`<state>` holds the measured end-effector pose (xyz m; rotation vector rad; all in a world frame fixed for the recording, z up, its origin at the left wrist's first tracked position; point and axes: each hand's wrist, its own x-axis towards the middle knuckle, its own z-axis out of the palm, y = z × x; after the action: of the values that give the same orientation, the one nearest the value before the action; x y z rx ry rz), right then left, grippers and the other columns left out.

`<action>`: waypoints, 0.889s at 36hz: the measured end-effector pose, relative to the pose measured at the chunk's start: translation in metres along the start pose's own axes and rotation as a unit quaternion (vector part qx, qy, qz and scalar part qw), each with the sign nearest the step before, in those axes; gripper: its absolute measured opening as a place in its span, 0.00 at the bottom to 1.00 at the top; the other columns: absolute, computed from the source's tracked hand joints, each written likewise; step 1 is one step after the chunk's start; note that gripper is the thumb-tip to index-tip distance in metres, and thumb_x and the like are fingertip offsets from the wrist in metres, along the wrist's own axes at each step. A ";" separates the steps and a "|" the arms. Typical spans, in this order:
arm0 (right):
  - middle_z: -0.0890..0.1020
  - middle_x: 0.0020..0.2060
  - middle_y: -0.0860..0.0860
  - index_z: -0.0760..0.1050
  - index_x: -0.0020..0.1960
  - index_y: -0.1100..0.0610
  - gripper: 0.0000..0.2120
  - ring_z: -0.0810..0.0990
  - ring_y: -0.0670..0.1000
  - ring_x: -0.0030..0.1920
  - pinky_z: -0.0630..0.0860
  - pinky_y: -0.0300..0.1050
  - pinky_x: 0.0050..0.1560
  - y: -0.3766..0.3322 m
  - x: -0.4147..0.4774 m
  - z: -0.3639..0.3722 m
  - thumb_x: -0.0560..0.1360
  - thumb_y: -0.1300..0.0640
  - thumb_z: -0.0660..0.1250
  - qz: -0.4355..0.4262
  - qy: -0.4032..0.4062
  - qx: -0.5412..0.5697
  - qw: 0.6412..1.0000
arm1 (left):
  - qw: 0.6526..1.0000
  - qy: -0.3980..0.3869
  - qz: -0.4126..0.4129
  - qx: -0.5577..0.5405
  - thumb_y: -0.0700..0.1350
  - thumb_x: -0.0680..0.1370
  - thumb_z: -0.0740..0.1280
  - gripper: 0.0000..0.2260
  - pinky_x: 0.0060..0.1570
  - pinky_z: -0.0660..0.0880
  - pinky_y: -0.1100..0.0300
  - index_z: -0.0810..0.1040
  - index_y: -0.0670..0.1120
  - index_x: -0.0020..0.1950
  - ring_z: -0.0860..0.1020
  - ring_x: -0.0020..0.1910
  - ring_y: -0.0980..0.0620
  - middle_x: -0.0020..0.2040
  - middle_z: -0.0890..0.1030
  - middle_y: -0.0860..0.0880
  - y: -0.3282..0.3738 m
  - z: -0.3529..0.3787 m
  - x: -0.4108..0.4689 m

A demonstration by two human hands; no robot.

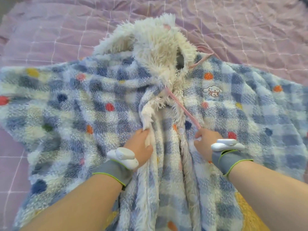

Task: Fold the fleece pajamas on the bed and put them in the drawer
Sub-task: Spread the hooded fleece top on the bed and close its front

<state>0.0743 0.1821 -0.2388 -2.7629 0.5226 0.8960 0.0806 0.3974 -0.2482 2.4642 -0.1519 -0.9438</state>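
Left hand (140, 144) grips fleece pajamas' (83, 105) bunched front, right hand (205, 140) pinches pink cord (181, 107); best drawn flat toward 9 and 3 o'clock.

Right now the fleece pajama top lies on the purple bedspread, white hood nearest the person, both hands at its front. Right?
No: the head view shows the white hood farthest from the person. The pajama top lies on the purple bedspread, left hand and right hand at its front.
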 end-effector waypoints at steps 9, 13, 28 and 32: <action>0.81 0.45 0.53 0.74 0.48 0.50 0.07 0.79 0.59 0.42 0.75 0.45 0.40 -0.057 -0.008 -0.078 0.74 0.53 0.57 -0.117 0.082 -0.024 0.989 | 0.990 -0.076 0.037 -0.110 0.45 0.80 0.58 0.18 0.48 0.71 0.68 0.67 0.54 0.71 0.77 0.56 0.52 0.64 0.76 0.53 0.043 -0.016 -0.002; 0.79 0.46 0.55 0.73 0.49 0.55 0.10 0.75 0.58 0.42 0.68 0.42 0.36 -0.117 -0.007 -0.136 0.78 0.55 0.54 -0.190 0.134 -0.088 0.969 | 0.992 -0.058 0.018 -0.113 0.43 0.81 0.56 0.16 0.31 0.67 0.75 0.72 0.51 0.67 0.77 0.50 0.51 0.62 0.76 0.51 0.037 -0.031 -0.012; 0.71 0.68 0.50 0.78 0.55 0.52 0.24 0.66 0.58 0.68 0.63 0.51 0.69 -0.199 0.006 -0.211 0.69 0.71 0.55 -0.403 0.306 0.022 0.862 | 0.993 -0.034 -0.007 -0.115 0.44 0.81 0.56 0.16 0.48 0.71 0.64 0.69 0.52 0.69 0.78 0.57 0.48 0.64 0.75 0.49 0.019 -0.072 -0.010; 0.65 0.72 0.50 0.73 0.64 0.51 0.17 0.61 0.55 0.71 0.59 0.46 0.69 -0.159 0.011 -0.185 0.77 0.62 0.60 -0.314 0.193 -0.048 0.928 | 0.996 -0.017 0.013 -0.083 0.42 0.81 0.56 0.18 0.61 0.68 0.61 0.68 0.50 0.70 0.73 0.65 0.49 0.69 0.72 0.49 0.023 -0.066 -0.009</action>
<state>0.2419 0.2732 -0.0862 -2.8995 -0.3706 0.2353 0.1180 0.4065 -0.1892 2.2899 -0.1131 -0.9478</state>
